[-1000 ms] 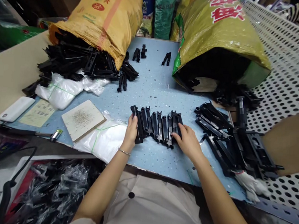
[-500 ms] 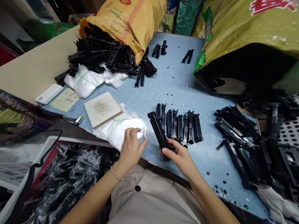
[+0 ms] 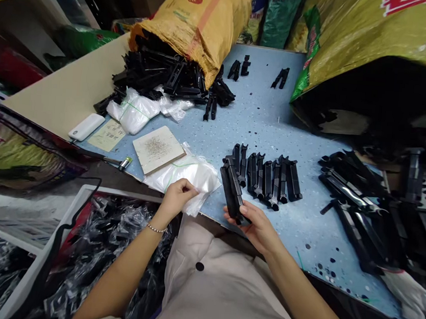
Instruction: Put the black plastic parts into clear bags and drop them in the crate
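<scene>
My right hand (image 3: 259,227) grips the lower end of a long black plastic part (image 3: 232,188), held tilted above the table's front edge; it looks like two pieces side by side. Thumb and fingertips of my left hand (image 3: 176,201) are pinched at the edge of a clear plastic bag (image 3: 198,197) on the stack. A square board (image 3: 158,148), speckled with brown grit, rests on that stack. Just beyond my right hand, several black parts (image 3: 267,178) lie in a row on the blue table (image 3: 260,119).
An orange sack (image 3: 208,26) spills black parts at the back left. A yellow-green sack (image 3: 354,57) gapes at the right, near a pile of black parts (image 3: 362,225) and a white glove (image 3: 405,287). Below left, a white crate (image 3: 57,216) holds wrapped black parts.
My left hand has gone from spread fingers to a pinch at the bags, whose near edge is now lifted. The black part has turned slightly in my right hand. The view has shifted left.
</scene>
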{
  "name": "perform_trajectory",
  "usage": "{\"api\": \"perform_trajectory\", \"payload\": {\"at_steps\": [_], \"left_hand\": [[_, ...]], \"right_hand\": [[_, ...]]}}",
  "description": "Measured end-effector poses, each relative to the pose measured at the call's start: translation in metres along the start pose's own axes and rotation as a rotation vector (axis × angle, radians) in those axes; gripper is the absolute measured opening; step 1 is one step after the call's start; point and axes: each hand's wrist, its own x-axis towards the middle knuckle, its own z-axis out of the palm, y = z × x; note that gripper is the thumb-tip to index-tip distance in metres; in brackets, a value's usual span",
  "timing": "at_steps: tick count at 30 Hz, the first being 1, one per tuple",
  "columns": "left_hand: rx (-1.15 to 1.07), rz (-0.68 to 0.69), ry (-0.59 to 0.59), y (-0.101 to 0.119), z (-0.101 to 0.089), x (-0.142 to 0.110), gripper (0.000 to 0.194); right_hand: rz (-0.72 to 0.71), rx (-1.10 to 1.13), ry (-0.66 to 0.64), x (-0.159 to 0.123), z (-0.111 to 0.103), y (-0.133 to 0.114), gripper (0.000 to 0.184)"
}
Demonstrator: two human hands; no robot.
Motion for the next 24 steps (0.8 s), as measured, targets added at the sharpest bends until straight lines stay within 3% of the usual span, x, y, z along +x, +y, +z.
{"api": "perform_trajectory", "payload": {"at_steps": [3, 6, 9, 16, 21, 24], "left_hand": [[0.0, 0.001, -0.011, 0.003, -0.002, 0.001, 0.038], [0.074, 0.03, -0.081, 0.006, -0.002, 0.001, 0.029], [0.12, 0.027, -0.035, 0.009, 0.0, 0.0, 0.023], [0.257, 0.106, -0.06, 0.012, -0.001, -0.001, 0.036], [0.219, 0.192, -0.041, 0.009, 0.003, 0.001, 0.029], [0.137, 0.2, 0.037, 0.009, 0.004, 0.001, 0.021]], "right_hand": [[0.075, 0.123, -0.074, 0.002, 0.003, 0.003, 0.041], [0.13, 0.225, -0.193, 0.009, 0.008, 0.005, 0.042], [0.135, 0.273, -0.249, 0.02, 0.015, 0.007, 0.044], [0.102, 0.256, -0.16, 0.049, 0.023, 0.001, 0.044], [0.091, 0.142, -0.174, 0.054, 0.028, 0.002, 0.037], [0.067, 0.105, -0.179, 0.057, 0.034, 0.004, 0.036]]}}
